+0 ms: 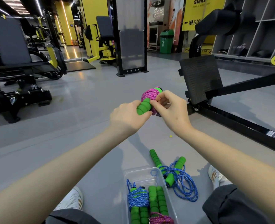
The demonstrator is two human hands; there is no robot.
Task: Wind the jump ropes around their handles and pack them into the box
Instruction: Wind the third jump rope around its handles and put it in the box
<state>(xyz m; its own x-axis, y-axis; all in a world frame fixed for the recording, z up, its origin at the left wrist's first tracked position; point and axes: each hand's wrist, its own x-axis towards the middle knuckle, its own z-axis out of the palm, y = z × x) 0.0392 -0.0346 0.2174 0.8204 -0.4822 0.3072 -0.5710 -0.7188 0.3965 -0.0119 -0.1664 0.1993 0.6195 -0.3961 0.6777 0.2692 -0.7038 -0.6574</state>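
Left hand (127, 120) grips the ribbed foam handle (144, 107); right hand (170, 109) seemingly pinches the braided pink rope (149, 94).

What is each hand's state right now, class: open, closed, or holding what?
Left hand: grips the green foam handle.
Right hand: pinches the pink rope wound round that handle.
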